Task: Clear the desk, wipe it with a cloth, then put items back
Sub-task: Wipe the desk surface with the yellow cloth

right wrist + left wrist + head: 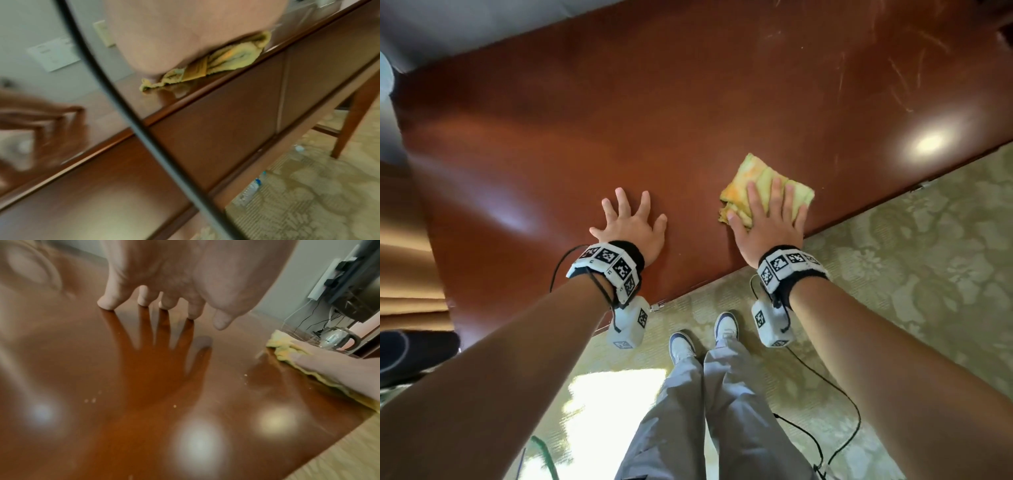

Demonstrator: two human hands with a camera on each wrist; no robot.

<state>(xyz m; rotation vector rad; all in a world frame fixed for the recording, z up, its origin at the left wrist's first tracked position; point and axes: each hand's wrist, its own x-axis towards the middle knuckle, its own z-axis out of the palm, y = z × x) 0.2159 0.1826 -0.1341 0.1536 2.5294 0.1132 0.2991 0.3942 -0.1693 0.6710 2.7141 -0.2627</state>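
A glossy red-brown desk (654,113) fills the head view, its top bare. A folded yellow-green cloth (760,178) lies near the desk's front edge. My right hand (767,212) presses flat on the cloth with straight fingers. The cloth (232,60) bunches under my palm in the right wrist view and shows as a yellow strip (283,350) in the left wrist view. My left hand (630,219) rests on the desk with spread fingers, left of the cloth; its fingertips (107,303) touch the wood. A few crumbs (90,400) lie on the desk.
The desk's front edge (859,212) runs diagonally, with patterned carpet (928,257) below it. My legs and shoes (702,339) stand close to the desk. An electric kettle (337,339) and cables sit at the far right. A plastic bottle (251,190) lies on the carpet under the desk.
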